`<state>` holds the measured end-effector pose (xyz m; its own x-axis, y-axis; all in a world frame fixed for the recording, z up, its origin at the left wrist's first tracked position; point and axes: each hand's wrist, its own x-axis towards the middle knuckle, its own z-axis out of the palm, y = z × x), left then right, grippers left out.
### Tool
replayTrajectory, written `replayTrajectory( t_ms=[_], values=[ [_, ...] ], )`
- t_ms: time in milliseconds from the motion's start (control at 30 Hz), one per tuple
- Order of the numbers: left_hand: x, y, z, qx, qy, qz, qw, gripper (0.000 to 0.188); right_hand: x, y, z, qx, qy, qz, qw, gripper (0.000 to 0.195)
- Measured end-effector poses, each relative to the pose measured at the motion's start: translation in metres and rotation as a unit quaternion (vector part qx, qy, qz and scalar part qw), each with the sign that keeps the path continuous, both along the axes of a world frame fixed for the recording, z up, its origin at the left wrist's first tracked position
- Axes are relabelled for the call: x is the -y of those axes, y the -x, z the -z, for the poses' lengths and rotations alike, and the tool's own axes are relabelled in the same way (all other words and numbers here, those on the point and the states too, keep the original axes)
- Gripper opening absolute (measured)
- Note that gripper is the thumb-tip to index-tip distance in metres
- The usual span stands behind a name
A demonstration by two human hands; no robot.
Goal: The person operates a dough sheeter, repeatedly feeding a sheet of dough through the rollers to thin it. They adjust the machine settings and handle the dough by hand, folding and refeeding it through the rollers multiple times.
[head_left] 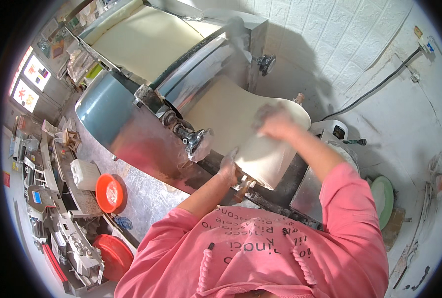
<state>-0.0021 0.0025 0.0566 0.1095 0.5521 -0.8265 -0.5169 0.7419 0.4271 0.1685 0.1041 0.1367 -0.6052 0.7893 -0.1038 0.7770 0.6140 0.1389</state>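
Note:
A wide sheet of pale dough (221, 115) runs from the rollers of a metal dough-sheeting machine (150, 130) onto a thick dough roll (267, 169) in front of me. My left hand (229, 168) touches the near left end of the roll, close to the end of its wooden rod (241, 193); its grip is partly hidden. My right hand (275, 121), blurred, is over the upper surface of the roll, and whether it touches the dough is unclear. Another broad dough sheet (146, 41) lies on the upper part of the machine.
Black handwheels (198, 145) stick out beside the rollers. An orange basin (109, 193), a white jerrycan (85, 174) and a red basin (113, 257) stand at left. A black cable (373, 89) runs along the right wall, near a green basin (383, 203).

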Motion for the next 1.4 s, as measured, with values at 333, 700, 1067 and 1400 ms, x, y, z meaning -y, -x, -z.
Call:
replayTrajectory(
  t_ms=[333, 700, 1067, 1400],
  values=[
    [0.003, 0.012, -0.03, -0.028, -0.178, -0.015, 0.984, 0.06, 0.067, 0.044, 0.005, -0.184, 0.042, -0.019, 0.982, 0.065],
    [0.003, -0.001, -0.012, -0.036, -0.047, 0.007, 0.998, 0.045, 0.15, -0.178, -0.028, -0.102, 0.115, 0.409, 0.9, 0.03],
    [0.006, 0.014, -0.001, 0.035, -0.104, -0.009, 0.994, 0.052, 0.119, -0.134, -0.01, -0.499, 0.096, 0.355, 0.785, 0.021],
    [0.012, 0.006, -0.011, -0.053, -0.091, 0.002, 0.994, 0.044, 0.008, -0.007, -0.021, -0.07, 0.011, 0.1, 0.992, 0.061]
  ],
)
